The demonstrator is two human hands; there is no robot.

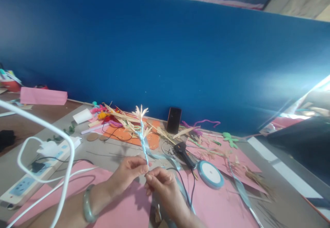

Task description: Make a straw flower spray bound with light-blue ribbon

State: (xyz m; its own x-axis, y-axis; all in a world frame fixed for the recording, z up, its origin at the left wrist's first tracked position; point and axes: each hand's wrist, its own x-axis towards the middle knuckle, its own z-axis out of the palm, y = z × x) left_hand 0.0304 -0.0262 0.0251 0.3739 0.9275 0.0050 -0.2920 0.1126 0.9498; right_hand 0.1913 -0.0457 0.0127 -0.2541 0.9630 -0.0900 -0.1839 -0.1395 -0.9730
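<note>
Power strip point(48, 167) is lying at the far left, with a white cable point(72, 152) arching over the left forearm's side of the table, so that arm does best by working clear of the loop. Above a green bangle point(89, 204), the left hand point(130, 169) is pinching thumb against fingers on the lower part of a light-blue wrapped stem point(143, 144); that grip seems sound, provided it is pressing firmly enough to stop turning without flattening the wrap. The stem is standing nearly upright between the hands, top leaning slightly left, and its pale frayed petals point(141, 112) are pointing up, out of the fingers' way, which is sparing them from crushing. Close beside the left fingertips, the right hand point(163, 186) is bringing thumb and fingers together at the stem's lower end; whether stem, ribbon or both are lying between them, I cannot tell. If wrapping is the step in hand, as it appears, the right fingers should be pulling evenly on a slant, each turn overlapping its neighbour. Farther right, blue ribbon point(173, 160) is trailing across the table beside a black glue gun point(185, 154), whose cord is running near the right wrist and could be snagging; the ribbon roll point(210, 174) is lying just beyond.
</note>
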